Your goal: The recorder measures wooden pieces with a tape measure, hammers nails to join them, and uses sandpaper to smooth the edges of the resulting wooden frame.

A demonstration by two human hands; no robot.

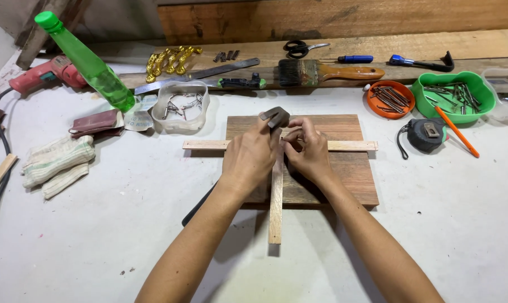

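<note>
Pale wooden strip [275,207], steel hammer [275,116], dark board [349,174]

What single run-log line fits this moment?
left hand: grips hammer | right hand: pinches at crossed wooden strips | base: wooden board

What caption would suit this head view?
Left hand grips a hammer; right hand pinches at crossed wooden strips on a board.

bright, even overhead light — soft shadows beneath forearms, sharp focus throughout.
</note>
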